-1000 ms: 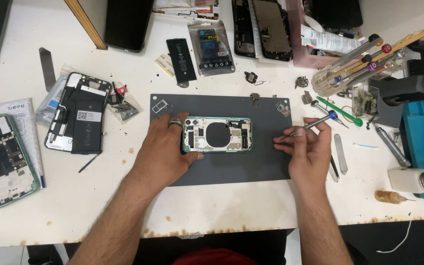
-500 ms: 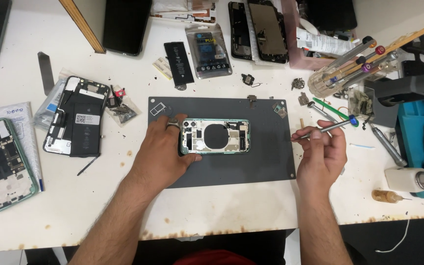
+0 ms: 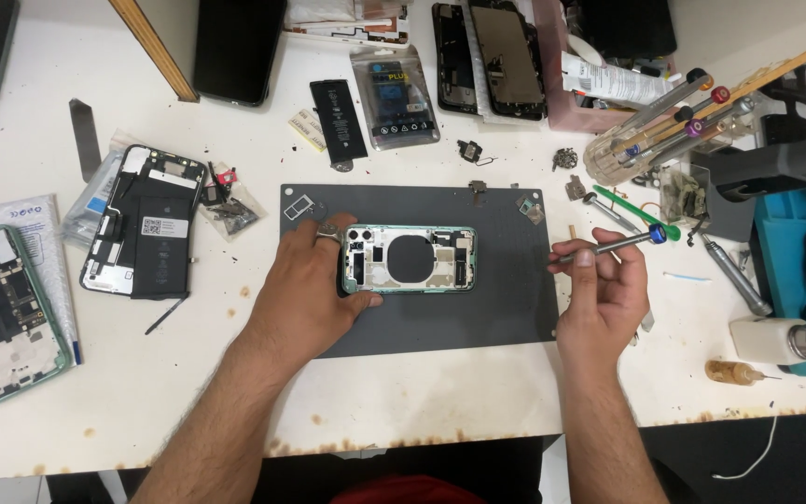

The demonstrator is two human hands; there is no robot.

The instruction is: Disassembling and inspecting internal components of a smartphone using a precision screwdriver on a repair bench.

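My left hand [image 3: 305, 285] gripping the green phone frame [image 3: 409, 259] on the grey mat [image 3: 506, 308], my right hand [image 3: 604, 294] at its three o'clock, pinching a screwdriver [image 3: 613, 245]

three opened phones [image 3: 409, 259], two hands [image 3: 305, 289], one mat [image 3: 506, 308]

phone frame [image 3: 409, 259] left end under hand, screwdriver [image 3: 608, 245] tip hidden

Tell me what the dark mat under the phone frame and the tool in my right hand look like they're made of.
The mat looks like matte grey rubber or silicone: flat, no glare, rounded corners. The screwdriver in the right hand seems metal, with a slim silvery shaft that catches light and a blue end cap, likely plastic. The open phone frame shows a pale green rim, probably metal.
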